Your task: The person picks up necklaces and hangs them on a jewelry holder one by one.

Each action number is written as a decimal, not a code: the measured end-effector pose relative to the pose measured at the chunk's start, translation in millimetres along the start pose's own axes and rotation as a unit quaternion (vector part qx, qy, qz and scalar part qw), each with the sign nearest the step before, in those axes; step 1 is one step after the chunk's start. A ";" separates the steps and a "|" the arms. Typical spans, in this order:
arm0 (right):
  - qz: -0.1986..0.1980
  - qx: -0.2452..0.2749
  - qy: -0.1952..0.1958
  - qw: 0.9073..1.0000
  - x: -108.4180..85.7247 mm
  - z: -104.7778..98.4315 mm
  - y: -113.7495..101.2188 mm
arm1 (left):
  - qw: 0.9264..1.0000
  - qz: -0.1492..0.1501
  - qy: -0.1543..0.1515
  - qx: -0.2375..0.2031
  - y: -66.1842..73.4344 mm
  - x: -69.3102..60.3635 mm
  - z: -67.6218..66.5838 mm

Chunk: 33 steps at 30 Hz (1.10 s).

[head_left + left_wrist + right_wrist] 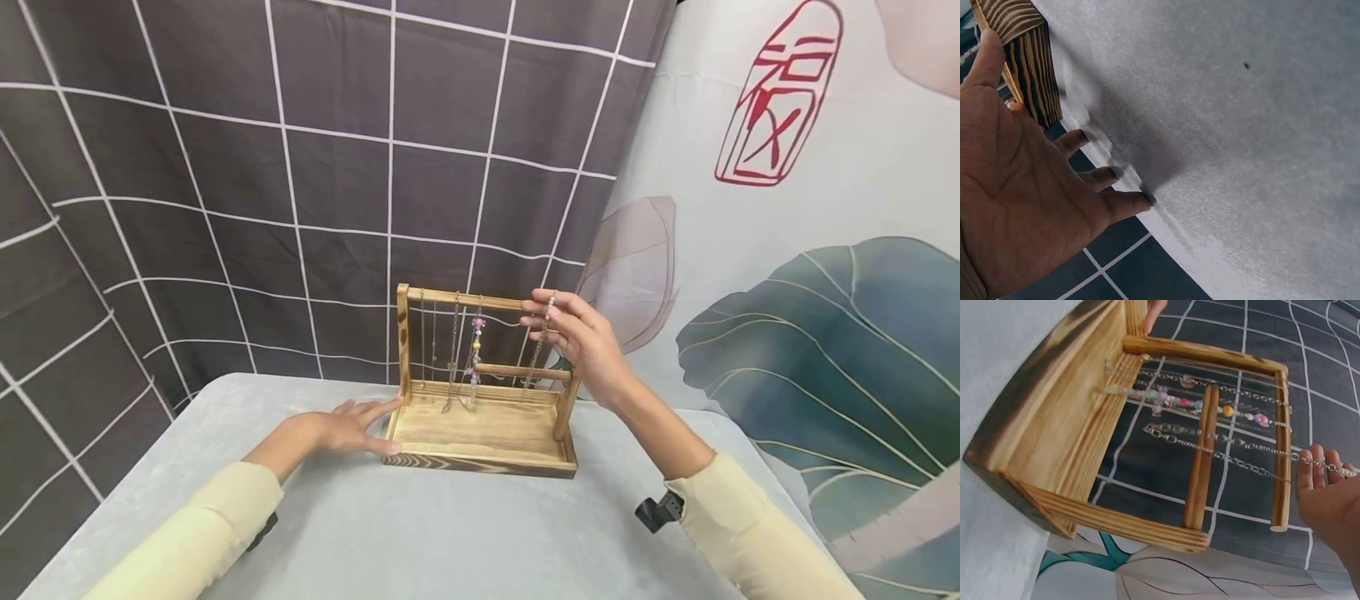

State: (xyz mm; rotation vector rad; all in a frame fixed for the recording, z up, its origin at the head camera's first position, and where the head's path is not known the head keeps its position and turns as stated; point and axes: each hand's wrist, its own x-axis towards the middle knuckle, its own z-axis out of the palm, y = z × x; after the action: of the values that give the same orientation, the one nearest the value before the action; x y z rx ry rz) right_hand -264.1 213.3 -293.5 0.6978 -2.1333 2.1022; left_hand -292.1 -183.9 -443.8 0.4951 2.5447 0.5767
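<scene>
A wooden jewelry stand (483,463), with a shallow tray base, an upper bar and a shorter lower bar, stands on the table. My left hand (347,429) rests at its left end, thumb on the front corner and fingers spread along the side. Past the upper bar's right end, my right hand (588,337) holds a silver chain necklace (536,357) with small pale beads by its upper part. In the right wrist view, that chain (1235,464) runs from the fingers across the upper bar (1281,487). A colorful beaded necklace (477,343) hangs near the bar's middle.
Thin chains (423,342) hang toward the stand's left post. Pale grey cloth covers the table (465,533). Close behind hangs a dark curtain (337,183) with white grid lines; a leaf-patterned cloth (810,333) hangs at the right.
</scene>
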 end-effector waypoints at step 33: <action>-0.061 -0.025 0.098 0.993 35.3 -32.4 -18.9 | 1.000 -0.006 -0.006 -0.007 5.5 -4.8 -2.8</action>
State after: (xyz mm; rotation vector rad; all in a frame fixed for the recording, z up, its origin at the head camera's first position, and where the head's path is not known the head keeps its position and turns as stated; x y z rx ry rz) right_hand -297.5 235.7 -261.2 0.5750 -1.9807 1.9595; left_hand -288.3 -182.2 -437.2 0.4780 2.5291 0.5844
